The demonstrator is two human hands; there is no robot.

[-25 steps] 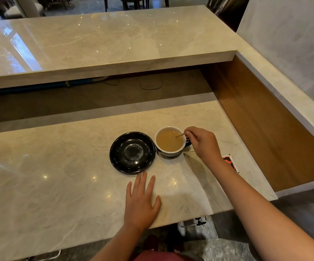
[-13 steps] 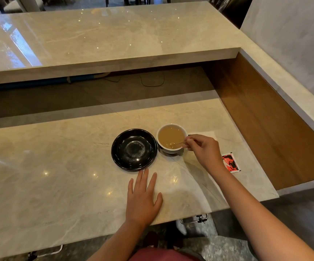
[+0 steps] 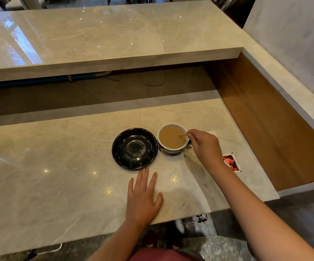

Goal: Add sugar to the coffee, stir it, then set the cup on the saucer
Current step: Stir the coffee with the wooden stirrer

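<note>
Over the cup (image 3: 173, 137), right hand (image 3: 205, 146) fingers pinch the stirrer (image 3: 183, 136); left hand (image 3: 143, 196) lies flat, fingers apart; brisk stirring could slop coffee over.

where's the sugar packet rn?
Head view: the sugar packet lies flat on the lower counter, right of the cup, just beyond the right hand's wrist near the counter's right edge.

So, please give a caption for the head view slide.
Right hand stirs coffee cup with stick; empty black saucer waits beside.
</note>
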